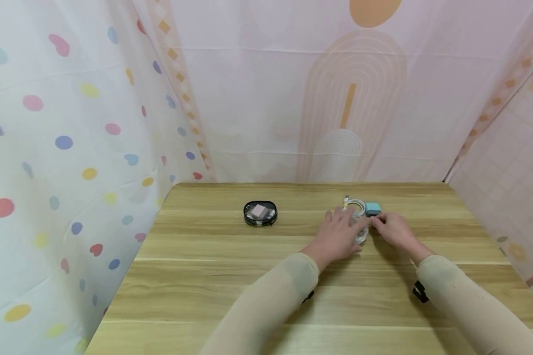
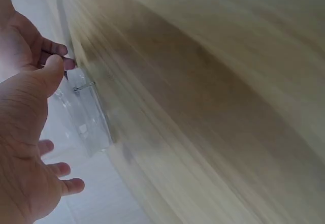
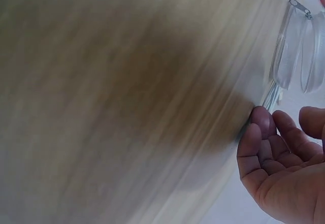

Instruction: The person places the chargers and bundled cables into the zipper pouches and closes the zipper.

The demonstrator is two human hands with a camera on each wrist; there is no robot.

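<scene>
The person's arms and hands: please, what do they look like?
The left sleeve and the right sleeve are long and cream-coloured, greyish near their ends. A black piece shows beside the right sleeve, and another black piece beside the left; what they are is unclear. The left hand and right hand wear no gloves.

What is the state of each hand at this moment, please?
Left hand: open, fingers spread at the clear pouch.
Right hand: fingers curled near the blue block; whether it holds anything cannot be told.
</scene>
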